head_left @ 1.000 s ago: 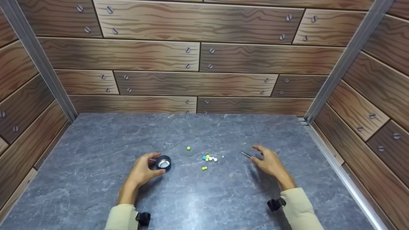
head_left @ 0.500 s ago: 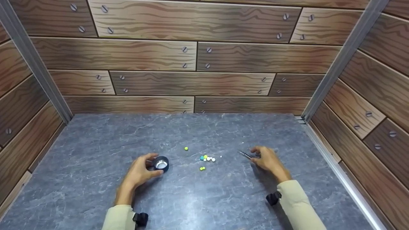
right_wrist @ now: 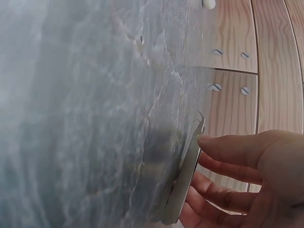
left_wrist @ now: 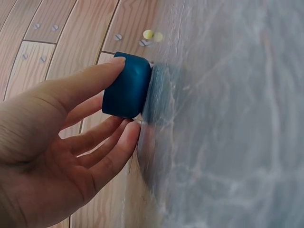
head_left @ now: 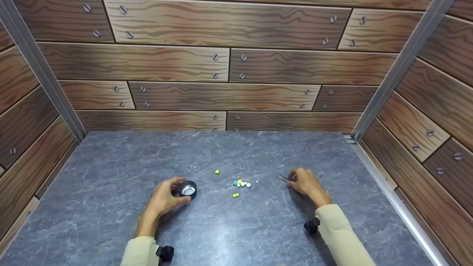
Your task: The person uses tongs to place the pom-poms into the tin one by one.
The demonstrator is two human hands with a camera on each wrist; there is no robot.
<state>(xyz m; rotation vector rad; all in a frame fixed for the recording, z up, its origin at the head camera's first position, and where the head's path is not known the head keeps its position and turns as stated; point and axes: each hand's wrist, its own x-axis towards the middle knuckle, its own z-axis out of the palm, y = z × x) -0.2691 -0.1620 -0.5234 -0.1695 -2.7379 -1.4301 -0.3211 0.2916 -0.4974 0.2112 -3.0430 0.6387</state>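
My left hand (head_left: pixel 165 197) holds a small round dark blue cup (left_wrist: pixel 127 88) between thumb and fingers. It stands upright on the table, its silvery inside facing up in the head view. My right hand (head_left: pixel 306 184) pinches thin metal tweezers (right_wrist: pixel 184 180) with bent tips. In the head view the tweezers (head_left: pixel 283 178) lie low over the table, tips towards the far left, their rear end hidden by the fingers. Between the hands lies a cluster of small balls, a blue ball (head_left: pixel 235 183), a yellow ball (head_left: pixel 240 181) and several white balls (head_left: pixel 248 185).
A lone yellow-green ball (head_left: pixel 217 172) lies behind the cluster, and a touching yellow-green pair (head_left: pixel 235 195) in front. The grey marbled table (head_left: pixel 221 229) is enclosed by wood-patterned walls (head_left: pixel 177 62), with metal posts (head_left: pixel 391 81) at the corners.
The fingers of my right hand have come in from spread to pinching the tweezers. My left hand and the cup hold their place, and the balls lie as before.
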